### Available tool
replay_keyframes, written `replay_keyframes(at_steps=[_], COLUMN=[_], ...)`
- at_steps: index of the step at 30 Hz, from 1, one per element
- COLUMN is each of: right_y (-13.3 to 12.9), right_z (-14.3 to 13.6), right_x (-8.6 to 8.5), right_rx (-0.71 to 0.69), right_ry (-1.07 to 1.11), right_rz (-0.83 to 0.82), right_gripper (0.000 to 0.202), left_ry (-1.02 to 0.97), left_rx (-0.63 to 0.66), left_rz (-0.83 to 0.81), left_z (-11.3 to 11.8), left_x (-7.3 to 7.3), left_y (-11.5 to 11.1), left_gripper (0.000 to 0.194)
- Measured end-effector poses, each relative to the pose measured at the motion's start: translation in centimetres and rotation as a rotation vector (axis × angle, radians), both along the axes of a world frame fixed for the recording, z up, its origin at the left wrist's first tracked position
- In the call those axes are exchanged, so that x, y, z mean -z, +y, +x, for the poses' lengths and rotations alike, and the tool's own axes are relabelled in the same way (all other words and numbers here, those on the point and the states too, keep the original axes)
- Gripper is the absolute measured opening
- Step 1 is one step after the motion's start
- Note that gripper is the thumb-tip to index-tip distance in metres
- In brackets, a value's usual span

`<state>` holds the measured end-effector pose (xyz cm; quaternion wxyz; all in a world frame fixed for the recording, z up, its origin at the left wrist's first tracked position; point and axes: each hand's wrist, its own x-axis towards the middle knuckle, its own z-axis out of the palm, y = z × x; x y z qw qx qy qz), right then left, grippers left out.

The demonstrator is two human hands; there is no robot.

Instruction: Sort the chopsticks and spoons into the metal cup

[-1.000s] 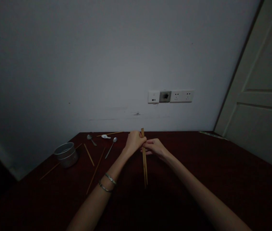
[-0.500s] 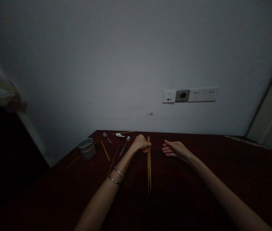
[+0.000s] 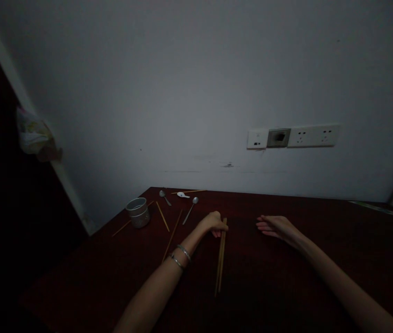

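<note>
My left hand (image 3: pixel 216 224), with two bracelets at the wrist, pinches the far end of some wooden chopsticks (image 3: pixel 221 261) that point back toward me over the dark red table (image 3: pixel 252 277). Their near ends are slightly apart. To the right, my right hand (image 3: pixel 273 226) is held open above the table, its fingers extended toward the left and touching nothing. Left of my left forearm, a single chopstick (image 3: pixel 172 235) lies at a slant, partly hidden by the arm.
At the table's left stands a grey metal cup (image 3: pixel 138 213), a chopstick behind it. Near it lie another chopstick (image 3: pixel 162 216), two metal spoons (image 3: pixel 165 198) (image 3: pixel 190 210), and a white spoon (image 3: pixel 183 195) beside a chopstick along the wall. Sockets (image 3: pixel 293 137) are on the wall.
The view has turned left. My left hand has drawn the chopsticks nearer to me and tilted them, near ends toward the left. My right hand has moved a little farther right and nearer.
</note>
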<state>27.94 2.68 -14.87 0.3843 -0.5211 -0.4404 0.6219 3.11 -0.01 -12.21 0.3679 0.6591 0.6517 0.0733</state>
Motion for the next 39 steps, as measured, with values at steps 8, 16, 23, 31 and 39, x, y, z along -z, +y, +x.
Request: replay_keyframes(at_steps=[8,16,23,31,39], right_y=[0.1,-0.5,-0.4,0.6,0.2], right_z=[0.2,-0.3,-0.2,-0.6,-2.5], right_x=[0.4,-0.3,-0.1,-0.1,-2.4], right_rx=[-0.022,-0.006,-0.003,-0.045,-0.064], right_ry=[-0.041,-0.058,-0.041,-0.159,-0.224], right_rz=[0.048,0.041,0.038,0.059,0.11], right_gripper=[0.019,0.017,0.016,0.015,0.014], left_ry=[0.407,0.45,0.465,0.474,0.468], left_rx=[0.189,0.227,0.175,0.138,0.129], left_rz=[0.149,0.114,0.174,0.299,0.31], left_z=[1.7,1.6,1.7,0.8,0.1], left_x=[-2.1,-2.3,-2.7,-1.9,-2.6], left_y=[-1.6,-1.5,-2.4,-2.3,-3.0], left_gripper=[0.018,0.023,0.026,0.039,0.048])
